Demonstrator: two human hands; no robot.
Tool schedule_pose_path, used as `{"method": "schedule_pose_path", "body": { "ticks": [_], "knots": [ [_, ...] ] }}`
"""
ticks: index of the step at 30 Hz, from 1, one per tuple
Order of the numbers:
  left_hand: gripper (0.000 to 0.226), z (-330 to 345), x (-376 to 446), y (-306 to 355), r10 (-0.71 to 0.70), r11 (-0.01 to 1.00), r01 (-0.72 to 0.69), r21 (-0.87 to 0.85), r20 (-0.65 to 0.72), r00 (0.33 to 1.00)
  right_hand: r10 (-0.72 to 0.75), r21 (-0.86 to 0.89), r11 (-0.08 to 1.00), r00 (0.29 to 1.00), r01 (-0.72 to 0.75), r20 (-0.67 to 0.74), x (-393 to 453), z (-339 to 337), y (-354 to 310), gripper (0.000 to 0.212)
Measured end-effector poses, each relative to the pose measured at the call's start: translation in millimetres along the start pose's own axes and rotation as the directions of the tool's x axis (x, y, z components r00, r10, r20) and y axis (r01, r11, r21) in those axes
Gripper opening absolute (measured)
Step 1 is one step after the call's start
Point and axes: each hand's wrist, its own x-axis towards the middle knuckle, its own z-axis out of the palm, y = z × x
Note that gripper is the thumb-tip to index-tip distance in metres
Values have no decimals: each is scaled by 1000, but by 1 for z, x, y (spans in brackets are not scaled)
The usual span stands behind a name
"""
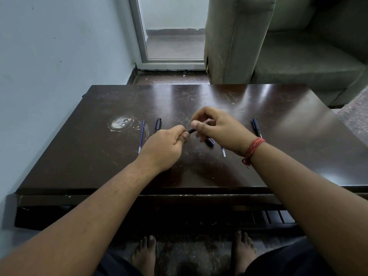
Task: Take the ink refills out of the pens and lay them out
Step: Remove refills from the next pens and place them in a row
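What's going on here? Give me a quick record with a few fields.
surface: dark wooden table
left hand: closed on one end of a dark pen
right hand: pinching its other end
laid out at left: blue refill, black pen piece
at right: whole pen
wrist: red thread

On the surface (258, 108), a refill (141, 136) lies far left, a pen barrel (158, 124) just right of it, another pen (256, 127) far right.
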Motion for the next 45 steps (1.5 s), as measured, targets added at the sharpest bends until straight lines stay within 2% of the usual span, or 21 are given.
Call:
{"method": "schedule_pose_path", "body": {
  "ticks": [3, 6, 8, 9, 11, 14, 17, 20, 23, 27, 33, 37, 39, 41, 45],
  "knots": [
    [27, 2, -2, 1, 12, 1000, -12, 27, 6, 1000, 42, -95, 995, 998, -38, 45, 1, 5, -3, 26],
    [28, 3, -1, -1, 10, 999, -10, 35, 3, 1000, -5, -48, 999, 998, 8, 65, -1, 2, -1, 7],
    [27, 2, -1, -3, 3, 1000, -3, 29, -1, 1000, -26, 5, 1000, 998, 26, 56, -2, -1, -1, 18],
    [27, 2, 0, -3, 5, 1000, -5, 27, -4, 1000, -19, 9, 1000, 999, 19, 41, -2, -1, 0, 17],
    [27, 1, -1, -4, 13, 1000, -13, 27, -7, 1000, 8, -19, 1000, 1000, -8, 24, -2, 2, 0, 12],
    [27, 3, -1, -4, 26, 999, -26, 47, 3, 1000, 53, -62, 997, 998, -51, 24, -1, 7, -1, 25],
    [26, 4, -1, -6, 31, 998, -30, 59, -4, 1000, 23, -5, 1000, 999, -23, 43, -2, 5, 2, 7],
    [26, 4, 1, -7, 30, 998, -29, 55, -6, 1000, 11, 45, 999, 1000, -11, 0, -2, 1, 5, 20],
    [27, 3, 1, -9, 40, 998, -40, 47, -3, 999, 37, 40, 999, 998, -36, -42, -2, 4, 3, 12],
    [23, 5, 1, -9, 43, 998, -43, 41, 7, 999, 63, -20, 998, 997, -64, -35, -1, 8, 4, 15],
    [19, 2, 0, -12, -12, 999, 11, -38, -27, 1000, 95, 158, 985, 976, -64, -196, 1, -9, 5, 12],
    [18, 2, 1, -17, -87, 993, 81, -85, -72, 994, 150, 245, 968, 903, -52, -402, 3, -18, 9, 10],
    [18, 1, 2, -18, -111, 990, 100, -103, -107, 988, 129, 104, 991, 864, -90, -486, 5, -20, 15, 9],
    [19, 0, 2, -19, -132, 987, 117, -114, -138, 982, 22, -188, 973, 867, -132, -498, 4, -14, 19, 10],
    [22, 0, 2, -17, -154, 985, 138, -105, -166, 974, -133, -591, 803, 945, -74, -299, 2, 19, 20, 13]
  ]
}}
